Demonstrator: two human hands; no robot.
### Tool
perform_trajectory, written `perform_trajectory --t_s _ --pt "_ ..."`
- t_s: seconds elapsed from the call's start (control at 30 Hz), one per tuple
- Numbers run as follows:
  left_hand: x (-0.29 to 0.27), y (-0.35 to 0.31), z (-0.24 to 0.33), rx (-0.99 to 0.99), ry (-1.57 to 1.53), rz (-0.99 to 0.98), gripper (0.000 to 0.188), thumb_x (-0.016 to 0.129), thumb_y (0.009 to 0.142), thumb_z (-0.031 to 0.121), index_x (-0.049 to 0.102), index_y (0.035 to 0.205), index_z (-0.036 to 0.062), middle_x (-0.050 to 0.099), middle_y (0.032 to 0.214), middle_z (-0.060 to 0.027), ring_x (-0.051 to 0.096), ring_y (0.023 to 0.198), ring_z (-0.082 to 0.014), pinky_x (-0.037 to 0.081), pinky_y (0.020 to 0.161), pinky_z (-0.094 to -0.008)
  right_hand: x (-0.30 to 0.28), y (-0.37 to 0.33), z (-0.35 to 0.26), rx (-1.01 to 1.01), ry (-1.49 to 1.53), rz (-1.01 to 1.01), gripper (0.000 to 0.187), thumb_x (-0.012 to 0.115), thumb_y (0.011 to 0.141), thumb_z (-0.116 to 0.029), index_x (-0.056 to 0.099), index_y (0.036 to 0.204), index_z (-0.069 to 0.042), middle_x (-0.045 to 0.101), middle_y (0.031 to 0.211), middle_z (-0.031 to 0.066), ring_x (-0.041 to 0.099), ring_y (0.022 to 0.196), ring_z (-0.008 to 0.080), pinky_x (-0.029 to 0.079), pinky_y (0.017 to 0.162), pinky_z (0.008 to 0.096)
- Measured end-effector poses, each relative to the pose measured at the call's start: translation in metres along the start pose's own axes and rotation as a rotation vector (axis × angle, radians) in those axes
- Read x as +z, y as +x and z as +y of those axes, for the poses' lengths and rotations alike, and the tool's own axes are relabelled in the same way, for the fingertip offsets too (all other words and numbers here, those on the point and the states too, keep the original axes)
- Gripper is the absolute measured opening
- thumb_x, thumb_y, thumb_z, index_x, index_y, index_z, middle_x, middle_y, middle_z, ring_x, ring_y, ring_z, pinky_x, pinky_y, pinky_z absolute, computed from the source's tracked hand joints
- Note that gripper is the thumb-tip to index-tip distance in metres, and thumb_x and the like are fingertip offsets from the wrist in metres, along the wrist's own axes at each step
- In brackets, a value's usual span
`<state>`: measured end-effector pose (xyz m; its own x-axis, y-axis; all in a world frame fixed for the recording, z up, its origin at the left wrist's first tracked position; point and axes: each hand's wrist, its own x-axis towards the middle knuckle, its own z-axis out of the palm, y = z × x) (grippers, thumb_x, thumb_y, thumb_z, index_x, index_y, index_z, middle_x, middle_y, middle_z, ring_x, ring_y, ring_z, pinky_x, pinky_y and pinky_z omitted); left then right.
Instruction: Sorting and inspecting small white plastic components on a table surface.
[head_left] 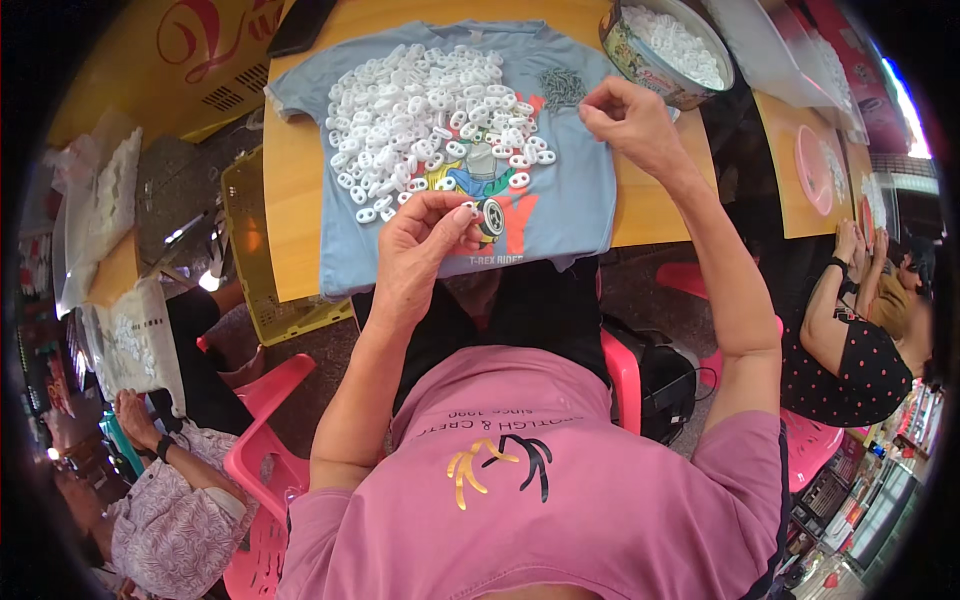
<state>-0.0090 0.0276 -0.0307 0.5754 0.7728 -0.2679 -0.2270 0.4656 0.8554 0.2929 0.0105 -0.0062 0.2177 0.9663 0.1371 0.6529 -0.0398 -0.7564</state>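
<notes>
White, rounded plastic piece (pixel 473 208) may drop if your pinching left hand (pixel 425 240) loosens; your right hand (pixel 635 122) curls (closure, contents unclear).

Mauve short-sleeved shirt (pixel 600 520), dark stripe (pixel 783 490) along one side; yellow-and-black branching motif (pixel 500 455) on chest, dark lettering (pixel 505 421) below. Black trousers (pixel 525 308). Left hand (pixel 418 250) and right hand (pixel 632 125) bare.

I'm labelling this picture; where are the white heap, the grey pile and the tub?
White heap (pixel 415 112): head view, middle of the heap.
Grey pile (pixel 562 89): head view, middle of the pile.
Tub (pixel 634 70): head view, its patterned outer wall.
</notes>
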Motion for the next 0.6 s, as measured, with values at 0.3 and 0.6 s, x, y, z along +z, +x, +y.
perform_trajectory --t_s 0.3,0.6 --pt "-0.001 0.001 0.0 0.0 0.0 -0.003 0.017 0.063 0.093 0.01 0.059 0.105 -0.0007 0.066 0.092 -0.009 0.062 0.077 -0.0127 0.053 0.072 -0.0258 -0.006 -0.006 -0.006 0.228 0.062 -0.067 0.014 0.065 0.085 -0.013 0.061 0.087 0.0 0.06 0.072 -0.0012 0.056 0.063 0.0041 0.045 0.056 0.0219" --pt "-0.001 0.001 -0.002 0.018 0.01 -0.003 0.017 0.063 0.093 0.01 0.059 0.105 -0.0006 0.066 0.093 -0.0095 0.062 0.077 -0.0129 0.053 0.072 -0.0262 -0.001 -0.018 -0.005 0.039 0.005 -0.036 0.016 0.062 0.085 -0.009 0.065 0.095 0.004 0.059 0.071 -0.0007 0.052 0.064 0.0045 0.044 0.057 0.0223"
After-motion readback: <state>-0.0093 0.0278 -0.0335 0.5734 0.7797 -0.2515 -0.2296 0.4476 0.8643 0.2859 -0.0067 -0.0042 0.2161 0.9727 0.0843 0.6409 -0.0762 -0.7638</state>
